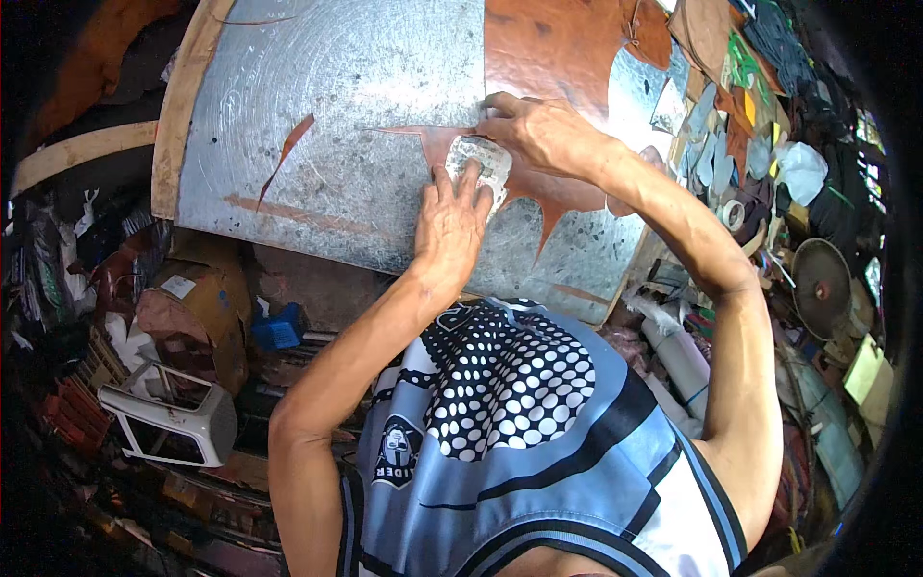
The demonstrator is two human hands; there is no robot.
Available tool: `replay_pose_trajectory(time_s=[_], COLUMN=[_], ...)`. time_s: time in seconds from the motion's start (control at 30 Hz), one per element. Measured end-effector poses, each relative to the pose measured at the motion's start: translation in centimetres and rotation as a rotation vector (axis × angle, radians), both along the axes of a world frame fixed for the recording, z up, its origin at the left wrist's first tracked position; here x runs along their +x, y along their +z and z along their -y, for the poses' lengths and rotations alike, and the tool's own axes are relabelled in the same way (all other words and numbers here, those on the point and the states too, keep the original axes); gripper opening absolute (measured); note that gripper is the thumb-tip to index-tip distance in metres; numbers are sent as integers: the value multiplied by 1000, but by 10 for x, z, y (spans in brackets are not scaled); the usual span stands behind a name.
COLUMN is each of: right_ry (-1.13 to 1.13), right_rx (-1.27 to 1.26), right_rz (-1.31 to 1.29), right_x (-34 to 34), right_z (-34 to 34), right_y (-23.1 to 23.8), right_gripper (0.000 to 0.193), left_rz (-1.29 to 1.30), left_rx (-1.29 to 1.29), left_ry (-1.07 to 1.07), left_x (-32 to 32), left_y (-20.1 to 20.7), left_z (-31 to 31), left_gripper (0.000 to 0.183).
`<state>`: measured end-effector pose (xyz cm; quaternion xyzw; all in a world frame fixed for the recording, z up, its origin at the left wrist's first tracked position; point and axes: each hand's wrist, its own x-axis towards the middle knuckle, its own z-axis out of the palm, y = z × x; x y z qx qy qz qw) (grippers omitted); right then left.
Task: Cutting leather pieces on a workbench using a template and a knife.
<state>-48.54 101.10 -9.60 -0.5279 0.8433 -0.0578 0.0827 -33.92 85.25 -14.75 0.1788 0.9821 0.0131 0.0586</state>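
A brown leather hide (553, 53) lies over the metal-topped work table (327, 87), its lower edge ragged with pointed tails. On the leather's left part sits a pale, worn, rounded template (478, 152). My left hand (450, 223) presses down on this template with fingers stretched and apart. Just above and right of it, my right hand (546, 137) rests at the leather's cut edge, fingers curled in a pinch. Whatever is between those fingers is hidden. A thin strip of leather juts left from near the right fingertips.
A narrow leather scrap (288, 146) lies on the table's left side. Wooden edging (169, 144) borders the table. Cut pieces and a tape roll (733, 214) crowd the right side. A white plastic stool (216, 428) and a cardboard box (207, 313) stand at lower left.
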Motion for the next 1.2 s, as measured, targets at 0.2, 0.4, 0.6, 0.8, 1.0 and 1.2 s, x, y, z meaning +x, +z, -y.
replay_pose_trajectory(time_s=[0.2, 0.4, 0.6, 0.8, 1.0, 1.2], right_ry=[-167, -238, -382, -528, -590, -678], right_rx=[-37, -69, -79, -134, -212, -334], right_rz=[127, 197, 210, 241, 293, 319], right_x=[11, 19, 37, 58, 72, 85], right_z=[-2, -5, -26, -37, -34, -30], right_y=[-8, -13, -21, -26, -29, -38], right_gripper=[48, 46, 33, 26, 27, 27], left_rz=[85, 74, 58, 20, 125, 100], left_rx=[-173, -80, -62, -28, -154, -178], left_ry=[-68, -53, -81, -94, -109, -134], left_x=[-5, -5, -7, -10, -11, -12], left_y=[12, 8, 9, 7, 6, 5], left_z=[1, 5, 7, 7, 8, 8], left_gripper=[48, 54, 53, 52, 50, 51])
